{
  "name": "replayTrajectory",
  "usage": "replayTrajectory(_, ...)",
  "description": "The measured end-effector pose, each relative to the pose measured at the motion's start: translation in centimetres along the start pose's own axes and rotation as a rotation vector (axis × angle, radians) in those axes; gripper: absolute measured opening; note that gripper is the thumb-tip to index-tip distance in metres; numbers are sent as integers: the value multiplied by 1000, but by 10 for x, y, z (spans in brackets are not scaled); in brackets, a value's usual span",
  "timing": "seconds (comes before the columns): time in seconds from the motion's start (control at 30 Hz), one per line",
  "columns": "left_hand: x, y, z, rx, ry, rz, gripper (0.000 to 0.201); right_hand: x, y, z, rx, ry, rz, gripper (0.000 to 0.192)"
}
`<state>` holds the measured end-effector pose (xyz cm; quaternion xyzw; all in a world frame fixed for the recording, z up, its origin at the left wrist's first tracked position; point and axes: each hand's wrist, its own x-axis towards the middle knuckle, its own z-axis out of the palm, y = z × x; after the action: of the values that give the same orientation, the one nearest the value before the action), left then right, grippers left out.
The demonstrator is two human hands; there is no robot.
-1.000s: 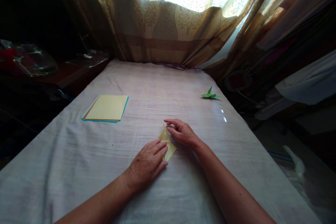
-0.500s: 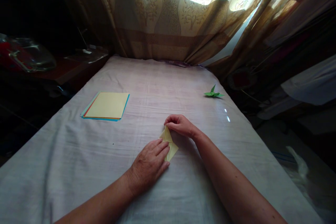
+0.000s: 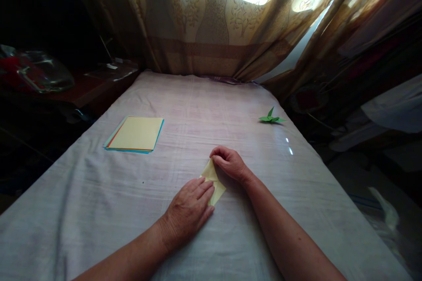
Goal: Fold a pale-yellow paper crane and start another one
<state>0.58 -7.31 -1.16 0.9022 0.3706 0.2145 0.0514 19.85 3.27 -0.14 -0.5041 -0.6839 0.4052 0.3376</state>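
A small piece of folded pale yellow paper (image 3: 217,188) lies on the sheet in front of me, shaped roughly like a diamond. My left hand (image 3: 189,202) rests flat over its left part, fingers stretched out and pressing it down, so that side is hidden. At the far tip, my right hand (image 3: 229,163) pinches the paper between thumb and curled forefinger. The creases under my left fingers cannot be made out.
A stack of square coloured paper (image 3: 136,134), yellow on top, lies to the left. A folded green paper crane (image 3: 272,118) sits near the right edge of the sheet-covered surface (image 3: 184,101). Patterned curtains (image 3: 211,26) hang behind; a dark side table (image 3: 85,90) stands left.
The view has shifted slightly, so everything appears a little further right. Both hands keep nearly the same places on the yellow paper, with slightly more of its upper part showing.
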Motion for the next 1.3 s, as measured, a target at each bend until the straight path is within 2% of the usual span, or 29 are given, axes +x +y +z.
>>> replayTrajectory(0.17,1,1,-2,-4,-16,9,37,1,-2,0,39,-53,54,29)
replayTrajectory(0.27,2,0,-3,-1,-18,22,37,-1,-10,2,-71,-79,74,38)
replayTrajectory(0.4,1,-1,0,-11,3,19,38,-5,-17,5,-213,-68,90,31)
replayTrajectory(0.5,1,-1,2,-19,11,15,39,-5,-14,7,-168,-35,99,24)
replayTrajectory(0.8,1,0,-1,-5,0,18,39,-2,-3,13,-86,40,113,21)
replayTrajectory(1.17,1,0,1,-1,-20,12,39,2,-4,15,80,45,170,17)
replayTrajectory(1.3,2,0,-2,2,-19,20,39,3,-6,11,168,30,205,22)
